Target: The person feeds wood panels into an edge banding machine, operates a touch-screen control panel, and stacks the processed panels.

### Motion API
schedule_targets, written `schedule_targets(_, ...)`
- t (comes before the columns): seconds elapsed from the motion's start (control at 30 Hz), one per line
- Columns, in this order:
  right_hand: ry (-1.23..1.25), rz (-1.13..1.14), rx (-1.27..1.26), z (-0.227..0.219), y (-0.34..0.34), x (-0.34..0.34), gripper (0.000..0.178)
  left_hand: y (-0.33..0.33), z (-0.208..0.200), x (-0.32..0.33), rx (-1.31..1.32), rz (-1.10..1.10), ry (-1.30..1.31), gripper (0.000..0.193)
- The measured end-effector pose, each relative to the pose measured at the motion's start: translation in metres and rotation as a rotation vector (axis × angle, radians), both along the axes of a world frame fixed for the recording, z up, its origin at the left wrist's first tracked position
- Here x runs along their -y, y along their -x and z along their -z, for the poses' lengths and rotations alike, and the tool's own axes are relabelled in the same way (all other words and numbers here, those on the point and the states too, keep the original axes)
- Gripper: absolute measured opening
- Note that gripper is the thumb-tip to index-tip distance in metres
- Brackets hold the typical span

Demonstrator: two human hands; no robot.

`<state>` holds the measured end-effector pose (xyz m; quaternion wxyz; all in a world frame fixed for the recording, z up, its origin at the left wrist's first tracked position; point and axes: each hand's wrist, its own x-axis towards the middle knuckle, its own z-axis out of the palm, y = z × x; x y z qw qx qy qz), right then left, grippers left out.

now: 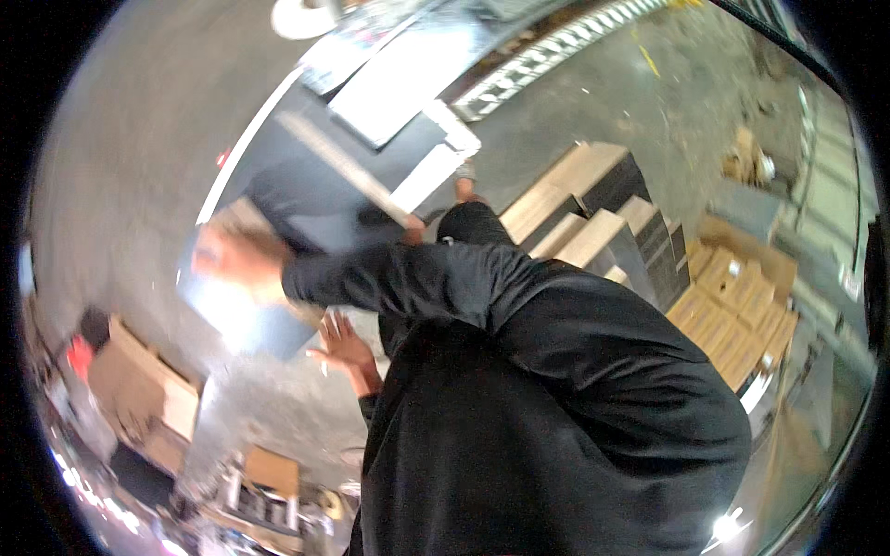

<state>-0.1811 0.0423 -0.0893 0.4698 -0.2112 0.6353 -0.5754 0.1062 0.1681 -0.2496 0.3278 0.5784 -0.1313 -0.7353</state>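
Note:
My right arm in a black sleeve reaches across to the left. My right hand [239,259], smeared by motion, is over the near left end of a dark flat panel [306,181], next to a brown patch. Whether it grips anything does not show. My left hand [345,350] is lower and nearer my body, fingers spread, with nothing seen in it, beside the panel's shiny near corner. A pale wood-coloured strip [338,162] runs slantwise across the dark surface. Its near end is close to my right sleeve, where a bit of skin shows that I cannot make out.
Wood-topped dark boards [593,236] are stacked to the right, with yellowish-brown cartons [737,296] beyond. Farther ahead lie a glossy white panel [408,79] and a ladder-like rail [556,56]. Cardboard [139,380] stands at the lower left on the concrete floor [139,157].

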Motion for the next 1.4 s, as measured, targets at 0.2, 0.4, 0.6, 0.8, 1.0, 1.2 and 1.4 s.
schedule_targets(0.2,0.495,-0.43,0.33,-0.018,0.053,-0.168,0.049,-0.112,0.057,-0.049,0.698,0.791,-0.084,0.09)
schedule_targets(0.4,0.43,-0.215,0.198,0.008,0.134,-0.325,0.044,-0.09,0.073,-0.06,0.848,1.361,-0.001,0.078)
schedule_targets(0.6,0.25,0.161,0.131,0.016,0.193,-0.476,0.033,0.008,0.056,-0.056,0.868,1.59,0.232,0.068)
schedule_targets(0.8,-0.209,0.587,-0.656,0.083,0.196,-0.596,0.034,0.112,0.085,-0.043,0.798,1.934,0.437,0.05)
schedule_targets(1.0,-0.309,0.609,-0.721,0.119,0.224,-0.713,0.043,0.284,0.032,-0.142,0.807,1.934,0.806,0.045)
schedule_targets(1.2,-0.546,0.41,-0.652,0.104,0.274,-0.793,0.045,0.478,-0.025,-0.232,0.434,1.784,0.985,0.038)
schedule_targets(1.4,-0.124,0.903,-0.284,0.103,0.328,-0.84,0.047,0.71,-0.023,-0.349,0.059,2.065,1.034,0.042)
